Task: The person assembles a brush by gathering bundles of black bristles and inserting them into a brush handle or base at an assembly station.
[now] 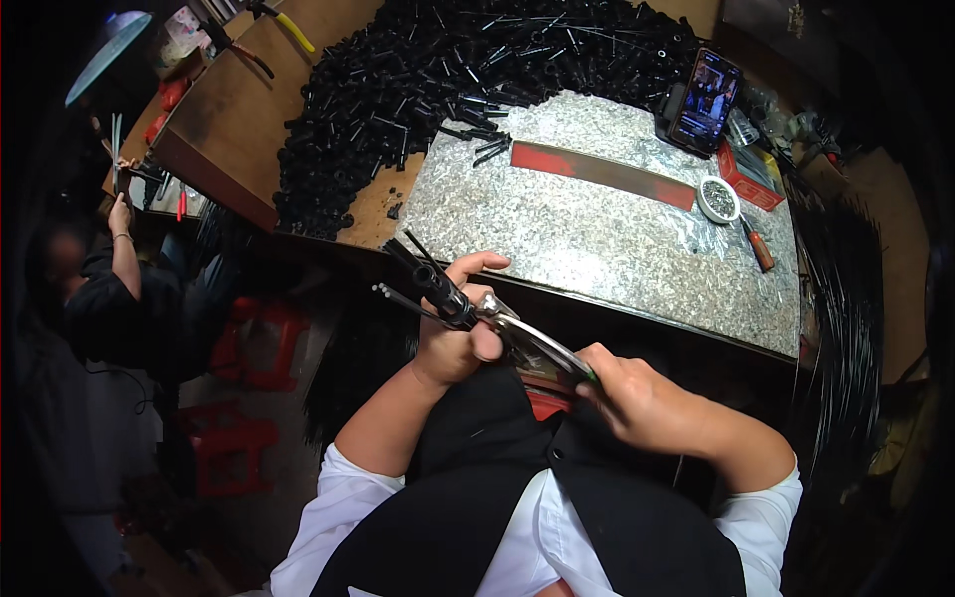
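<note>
My left hand (448, 343) is wrapped around a black tubular part (435, 284), with thumb and forefinger showing near its lower end. Several thin black rods (398, 296) stick out beside the part toward the upper left. My right hand (637, 398) grips the handles of metal pliers (537, 341). The jaws of the pliers meet the lower end of the black part, by my left thumb. What exactly they pinch is too small to tell. Both hands are above my lap, before the front edge of the speckled stone worktop (607, 244).
A large heap of black tubular parts (398, 90) covers the back. On the worktop lie a flat metal bar (602, 176), a white bowl of small metal pieces (717, 199), a screwdriver (759, 247) and a phone (708, 99). Long black rods (846, 289) stand right; another person (124, 269) works left.
</note>
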A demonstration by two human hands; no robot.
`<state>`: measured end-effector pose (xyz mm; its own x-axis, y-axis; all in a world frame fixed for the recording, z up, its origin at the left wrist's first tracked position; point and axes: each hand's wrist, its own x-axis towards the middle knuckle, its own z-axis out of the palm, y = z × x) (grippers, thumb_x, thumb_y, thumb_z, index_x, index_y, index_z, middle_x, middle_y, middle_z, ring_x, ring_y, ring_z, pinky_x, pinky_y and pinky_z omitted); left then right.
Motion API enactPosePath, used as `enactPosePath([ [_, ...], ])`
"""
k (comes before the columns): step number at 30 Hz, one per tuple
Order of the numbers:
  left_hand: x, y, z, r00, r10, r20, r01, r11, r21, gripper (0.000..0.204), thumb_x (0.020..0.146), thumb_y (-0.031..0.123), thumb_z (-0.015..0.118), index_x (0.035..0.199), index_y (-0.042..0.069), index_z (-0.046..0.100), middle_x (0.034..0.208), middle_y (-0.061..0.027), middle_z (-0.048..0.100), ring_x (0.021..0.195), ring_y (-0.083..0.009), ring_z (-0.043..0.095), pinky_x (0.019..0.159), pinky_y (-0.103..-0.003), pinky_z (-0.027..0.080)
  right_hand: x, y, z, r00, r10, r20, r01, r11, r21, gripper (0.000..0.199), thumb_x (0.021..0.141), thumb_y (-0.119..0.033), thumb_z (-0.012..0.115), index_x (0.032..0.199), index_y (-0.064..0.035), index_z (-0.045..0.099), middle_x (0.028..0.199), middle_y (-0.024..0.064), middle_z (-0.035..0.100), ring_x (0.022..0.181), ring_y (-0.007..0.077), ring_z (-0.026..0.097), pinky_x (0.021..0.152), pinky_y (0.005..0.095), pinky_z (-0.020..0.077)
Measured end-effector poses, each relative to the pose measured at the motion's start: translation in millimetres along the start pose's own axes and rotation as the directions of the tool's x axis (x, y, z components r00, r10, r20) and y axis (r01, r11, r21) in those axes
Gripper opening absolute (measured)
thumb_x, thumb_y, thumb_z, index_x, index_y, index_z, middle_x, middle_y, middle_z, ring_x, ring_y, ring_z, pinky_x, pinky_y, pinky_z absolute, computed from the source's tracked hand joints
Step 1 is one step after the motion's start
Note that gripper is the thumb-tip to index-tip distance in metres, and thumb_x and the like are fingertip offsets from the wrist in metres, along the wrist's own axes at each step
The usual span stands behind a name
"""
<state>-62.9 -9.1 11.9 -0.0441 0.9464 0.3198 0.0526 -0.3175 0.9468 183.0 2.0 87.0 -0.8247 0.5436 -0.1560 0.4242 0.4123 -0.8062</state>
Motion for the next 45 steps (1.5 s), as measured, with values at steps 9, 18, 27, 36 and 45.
enactPosePath([
  [9, 26.6, 28.5, -34.3, 0.985, -0.048, -0.167, -0.037, 0.882, -0.471, 0.107, 0.063, 0.089, 0.024, 0.118, -0.002, 0.039, 0.047, 0.0052, 0.030, 0.037, -0.0062, 0.027, 0.041, -0.021, 0.028, 8.3, 72.5, -27.1, 0.857, -0.108, -0.504, -0.242, 0.780, -0.578, 0.046, 0.084, -0.021, 0.067, 0.117, -0.0010, 0.042, 0.087, 0.0230, 0.057, 0.076, 0.0416, 0.059, 0.066, 0.0455, 0.0471],
  [18, 26.1, 33.5, -71.7, 0.903, -0.188, -0.387, -0.134, 0.732, -0.668, 0.093, 0.069, 0.088, 0.027, 0.102, 0.004, 0.050, 0.045, 0.0061, 0.024, 0.036, -0.0061, 0.021, 0.039, -0.021, 0.019, 14.9, 41.0, 12.9, 0.813, -0.336, -0.475, -0.008, 0.811, -0.586, 0.029, 0.073, -0.015, 0.073, 0.095, -0.0018, 0.060, 0.091, 0.0143, 0.059, 0.082, 0.0318, 0.057, 0.071, 0.0390, 0.0471],
  [27, 32.8, 15.3, -12.2, 0.894, -0.392, -0.214, -0.072, 0.346, -0.935, 0.080, 0.079, 0.080, 0.033, 0.097, 0.005, 0.052, 0.047, 0.0065, 0.027, 0.039, -0.0058, 0.025, 0.042, -0.020, 0.026, 4.4, 52.6, 68.6, 0.903, 0.039, -0.429, 0.371, 0.436, 0.820, 0.091, 0.077, -0.022, 0.078, 0.145, -0.0098, 0.018, 0.118, 0.0107, 0.047, 0.080, 0.0105, 0.054, 0.070, 0.0260, 0.0481],
  [36, -30.9, -0.5, 61.7, 0.693, -0.251, 0.676, 0.691, 0.497, -0.525, 0.062, 0.097, 0.051, 0.039, 0.120, -0.005, 0.052, 0.098, -0.0184, 0.064, 0.097, -0.0252, 0.061, 0.092, -0.040, 0.044, -54.4, -18.4, -64.9, 0.668, -0.293, -0.684, 0.431, 0.902, 0.034, 0.020, 0.074, -0.016, 0.066, 0.080, 0.0031, 0.067, 0.082, 0.0183, 0.066, 0.072, 0.0230, 0.064, 0.066, 0.0331, 0.0525],
  [45, 11.9, 57.8, 32.1, 0.912, -0.011, 0.410, -0.020, 0.997, 0.071, 0.041, 0.085, 0.019, 0.068, 0.117, -0.003, 0.055, 0.100, -0.0092, 0.062, 0.096, -0.0156, 0.059, 0.085, -0.029, 0.046, 7.4, 44.0, -17.7, 0.987, -0.017, -0.163, 0.020, 1.000, 0.013, 0.029, 0.080, -0.030, 0.071, 0.082, -0.0011, 0.068, 0.070, 0.0156, 0.065, 0.064, 0.0262, 0.063, 0.064, 0.0338, 0.0497],
])
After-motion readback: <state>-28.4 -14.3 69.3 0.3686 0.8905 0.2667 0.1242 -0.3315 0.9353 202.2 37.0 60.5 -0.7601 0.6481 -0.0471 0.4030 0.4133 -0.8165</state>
